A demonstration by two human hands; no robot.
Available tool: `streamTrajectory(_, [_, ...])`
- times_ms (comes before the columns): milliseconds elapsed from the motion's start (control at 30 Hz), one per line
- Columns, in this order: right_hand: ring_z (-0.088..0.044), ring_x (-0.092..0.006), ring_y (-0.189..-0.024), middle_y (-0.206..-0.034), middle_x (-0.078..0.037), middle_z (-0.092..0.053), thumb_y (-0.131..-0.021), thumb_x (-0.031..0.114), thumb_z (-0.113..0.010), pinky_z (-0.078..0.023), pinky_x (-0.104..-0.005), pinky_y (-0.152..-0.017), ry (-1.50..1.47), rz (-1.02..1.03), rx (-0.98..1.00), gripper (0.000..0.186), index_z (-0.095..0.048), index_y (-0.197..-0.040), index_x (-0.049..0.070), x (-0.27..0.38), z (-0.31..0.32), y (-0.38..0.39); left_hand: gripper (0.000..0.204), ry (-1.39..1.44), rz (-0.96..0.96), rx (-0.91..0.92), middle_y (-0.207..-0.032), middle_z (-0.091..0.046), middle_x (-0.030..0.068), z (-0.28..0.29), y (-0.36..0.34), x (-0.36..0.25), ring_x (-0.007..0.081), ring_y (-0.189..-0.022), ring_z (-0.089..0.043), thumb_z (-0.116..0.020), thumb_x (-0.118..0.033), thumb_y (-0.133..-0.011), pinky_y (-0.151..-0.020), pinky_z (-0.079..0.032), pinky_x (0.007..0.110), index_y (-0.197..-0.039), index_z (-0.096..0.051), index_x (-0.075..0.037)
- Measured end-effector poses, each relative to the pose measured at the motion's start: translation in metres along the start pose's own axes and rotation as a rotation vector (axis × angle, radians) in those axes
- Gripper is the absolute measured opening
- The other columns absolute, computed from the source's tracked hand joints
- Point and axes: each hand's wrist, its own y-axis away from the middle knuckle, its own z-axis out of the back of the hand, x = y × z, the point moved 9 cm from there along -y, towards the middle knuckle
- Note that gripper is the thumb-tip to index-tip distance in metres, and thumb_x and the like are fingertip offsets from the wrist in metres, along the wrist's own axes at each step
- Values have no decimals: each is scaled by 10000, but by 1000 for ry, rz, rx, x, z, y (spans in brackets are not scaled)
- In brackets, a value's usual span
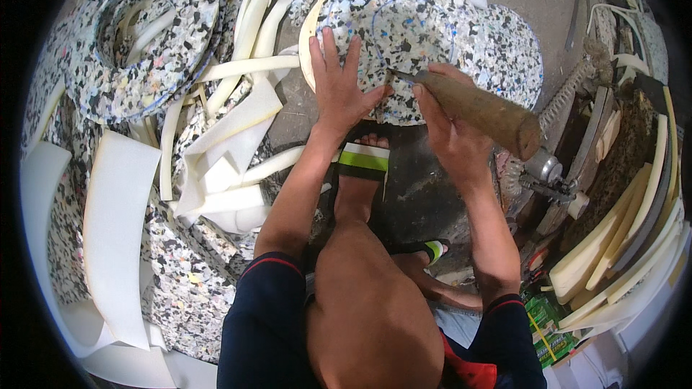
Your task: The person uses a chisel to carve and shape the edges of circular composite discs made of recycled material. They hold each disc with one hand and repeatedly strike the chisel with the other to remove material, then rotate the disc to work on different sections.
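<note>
Closest in, a bare knee (375,302) fills the lower middle, dark sleeves either side, with a green package (551,328) low on the right and a long white foam slab (119,238) over on the left. Just past the knee, there's the foot in a striped sandal (364,161)! Now the right hand (458,133): it's curled firmly round the thick, brown-handled tool (490,112), slim end aimed inward. And the left hand (340,94), palm down, fingers spread wide, grasping nothing, lies flat on the near left part of the speckled foam piece (414,18). That piece sits straight ahead, beyond the feet, a blue curve marked on its face. The tool's tip is right by the left thumb; whether it's in the foam, I can't tell. Farther off, upper left, a big speckled foam ring (194,11) lies among pale foam strips (252,11).
</note>
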Motion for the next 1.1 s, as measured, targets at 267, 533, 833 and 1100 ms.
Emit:
streamTrajectory(267, [-701, -169, -1000, -1176, -101, -719, -945, -1, -752, -555, -301, -857, -118, -133, -75, 285, -689, -1223, 8, -13, 8, 9, 1037, 33, 19, 17, -1688, -137, 327, -4, 5, 4, 609, -1510, -135, -844, -617, -731, -1196, -238, 669, -1546, -493, -81])
streamTrajectory(533, [-680, -142, -1020, -1211, -106, -704, -960, 3, -740, -551, -286, -875, 32, 9, -27, 286, -674, -1238, -5, 0, 5, 11, 1020, 23, -13, -30, -1668, -163, 345, 1, 4, -1, 630, -1480, -182, -899, -525, -686, -1169, -282, 669, -1490, -521, -23])
streamTrajectory(833, [-657, -104, -1035, -1230, -80, -692, -968, 3, -735, -540, -264, -883, -174, -206, 10, 305, -666, -1265, -5, -24, -11, 6, 1050, 7, 5, 3, -1666, -173, 340, -2, 2, 1, 623, -1486, -170, -888, -589, -678, -1169, -278, 677, -1485, -526, -24])
streamTrajectory(1100, [-666, -100, -995, -1161, -73, -716, -964, -8, -737, -540, -256, -860, -71, -73, -26, 301, -670, -1258, -12, -8, 1, 5, 1054, 31, -8, -24, -1664, -178, 340, -2, 3, 1, 626, -1485, -170, -855, -646, -697, -1162, -275, 691, -1484, -527, -26])
